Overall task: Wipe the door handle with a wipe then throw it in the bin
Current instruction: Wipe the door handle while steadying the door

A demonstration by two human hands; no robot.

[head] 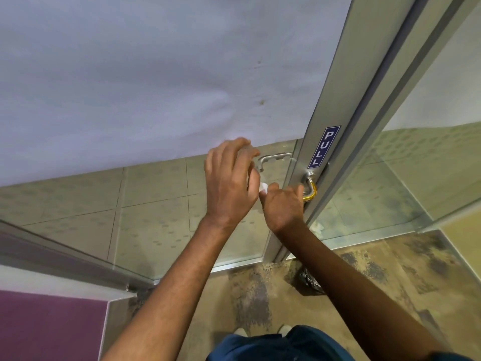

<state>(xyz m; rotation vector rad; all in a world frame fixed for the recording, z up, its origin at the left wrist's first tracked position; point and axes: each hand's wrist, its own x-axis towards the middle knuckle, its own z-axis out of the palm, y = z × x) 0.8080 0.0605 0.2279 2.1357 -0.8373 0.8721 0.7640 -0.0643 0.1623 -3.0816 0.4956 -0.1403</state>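
The door handle, a silver lever with a gold-coloured bend, sticks out of the aluminium door frame just under a blue PULL sticker. My right hand is wrapped around the handle's grip, and a bit of the white wipe pokes out at its thumb side. My left hand hovers just left of it with fingers spread, its edge next to the wipe; I cannot tell if it touches. A second lever shows through the glass.
The door's glass pane is covered with pale sheeting above and shows tiled floor below. A black crumpled object lies on the mottled floor at the foot of the frame. A purple panel stands at the lower left.
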